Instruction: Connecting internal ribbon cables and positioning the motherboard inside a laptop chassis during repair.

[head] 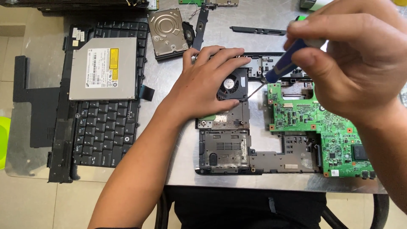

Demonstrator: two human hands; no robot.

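Observation:
My left hand (207, 82) lies flat on the upper left of an opened laptop base (254, 159), fingers spread next to a black cooling fan (232, 82). My right hand (356, 59) grips a screwdriver (283, 68) with a blue handle; its thin shaft slants down-left and its tip sits at the fan's right edge. A green circuit board (313, 123) fills the right part of the base, partly under my right hand.
A black keyboard (101, 127) lies at left with a silver optical drive (104, 68) on top. A bare hard drive (167, 32) rests above centre. A black plastic strip (258, 30) and a black cover panel (36, 106) lie on the grey metal table (271, 183).

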